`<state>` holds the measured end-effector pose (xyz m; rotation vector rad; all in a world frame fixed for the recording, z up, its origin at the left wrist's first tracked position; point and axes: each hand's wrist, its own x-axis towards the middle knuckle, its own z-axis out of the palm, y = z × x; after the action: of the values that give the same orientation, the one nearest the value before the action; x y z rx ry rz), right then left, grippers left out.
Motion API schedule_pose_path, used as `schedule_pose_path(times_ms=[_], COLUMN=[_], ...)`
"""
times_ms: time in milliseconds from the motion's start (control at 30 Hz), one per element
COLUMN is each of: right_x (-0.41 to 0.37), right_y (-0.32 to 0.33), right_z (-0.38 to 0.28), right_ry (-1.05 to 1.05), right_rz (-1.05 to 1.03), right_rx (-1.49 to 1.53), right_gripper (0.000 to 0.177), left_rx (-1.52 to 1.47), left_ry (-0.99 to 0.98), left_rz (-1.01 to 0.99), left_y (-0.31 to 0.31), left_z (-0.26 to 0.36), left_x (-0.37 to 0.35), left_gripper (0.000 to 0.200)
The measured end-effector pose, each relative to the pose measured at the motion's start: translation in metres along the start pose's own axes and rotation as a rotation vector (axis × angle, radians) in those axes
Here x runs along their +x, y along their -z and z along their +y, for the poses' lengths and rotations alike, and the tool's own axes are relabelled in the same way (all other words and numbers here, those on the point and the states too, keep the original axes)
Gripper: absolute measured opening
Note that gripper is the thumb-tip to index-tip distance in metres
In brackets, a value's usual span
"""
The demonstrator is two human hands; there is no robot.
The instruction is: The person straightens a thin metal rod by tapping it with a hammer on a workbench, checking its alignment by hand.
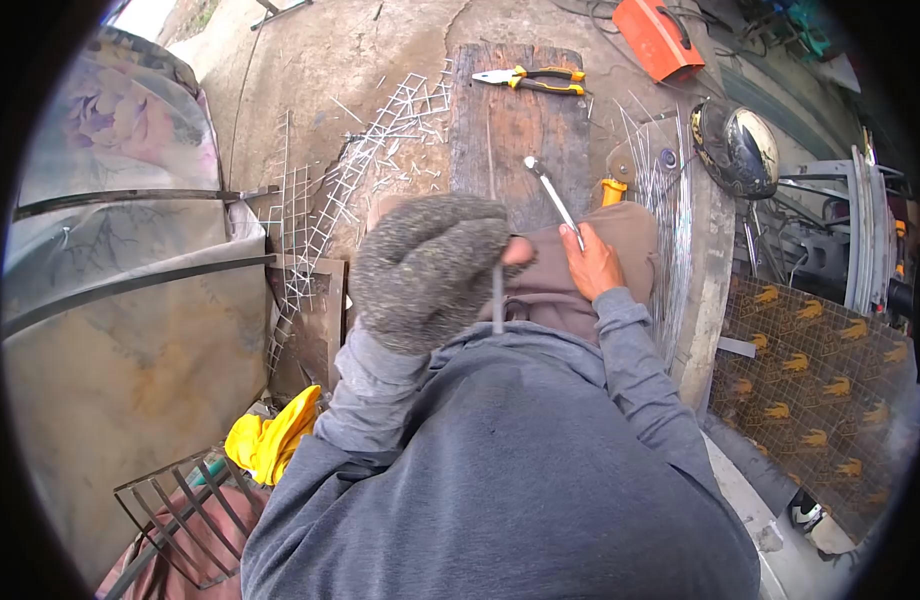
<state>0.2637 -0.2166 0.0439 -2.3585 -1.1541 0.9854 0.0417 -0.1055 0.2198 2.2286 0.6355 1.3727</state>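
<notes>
My left hand [435, 270] is wrapped in thick grey knitted fabric, with a bare fingertip showing at its right side. It is closed around a thin metal rod [498, 305], which shows above and below the fist, in front of my lap. My right hand [593, 265], bare, grips a slim silver wrench-like tool [555, 198] whose rounded head points up and left over the dark wooden board [540, 120]. Pliers with yellow and black handles [530, 78] lie across the far end of that board. A yellow-handled tool [613, 191] stands out beside my right knee.
Left of the board lie welded wire grid pieces [365, 150] and scattered wire offcuts [405, 165]. Long thin rods [670, 230] lie at right, near a welding helmet [745, 150]. An orange-red case [658, 40] stands farther back. Yellow cloth [273, 436] is at my left.
</notes>
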Motion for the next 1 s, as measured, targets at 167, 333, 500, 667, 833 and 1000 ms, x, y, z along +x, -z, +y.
schedule_pose_path(times_ms=[167, 333, 500, 667, 833, 1000], right_x=[0.004, 0.004, 0.004, 0.005, 0.008, -0.002], right_y=[0.001, 0.003, 0.002, 0.001, -0.002, 0.000], right_z=[0.006, 0.005, 0.004, 0.006, 0.010, -0.001], right_ry=[-0.001, -0.011, -0.011, -0.008, 0.017, 0.018], right_rz=[0.011, 0.001, 0.011, 0.008, 0.026, 0.061], right_rx=[0.035, 0.062, 0.034, 0.023, 0.027, -0.015], right_gripper=[0.048, 0.049, 0.048, 0.049, 0.048, 0.044], left_rx=[0.003, 0.005, -0.030, -0.115, 0.024, 0.083], left_ry=[-0.008, 0.032, 0.171, 0.201, 0.172, 0.227], left_rz=[-0.067, -0.013, 0.198, 0.362, 0.250, 0.230], left_y=[-0.002, -0.003, -0.003, -0.004, 0.005, 0.004], left_z=[0.005, 0.000, -0.002, -0.007, -0.007, -0.008], left_x=[0.004, 0.003, 0.007, 0.010, 0.009, 0.008], left_gripper=[0.028, 0.022, 0.014, 0.021, 0.019, 0.025])
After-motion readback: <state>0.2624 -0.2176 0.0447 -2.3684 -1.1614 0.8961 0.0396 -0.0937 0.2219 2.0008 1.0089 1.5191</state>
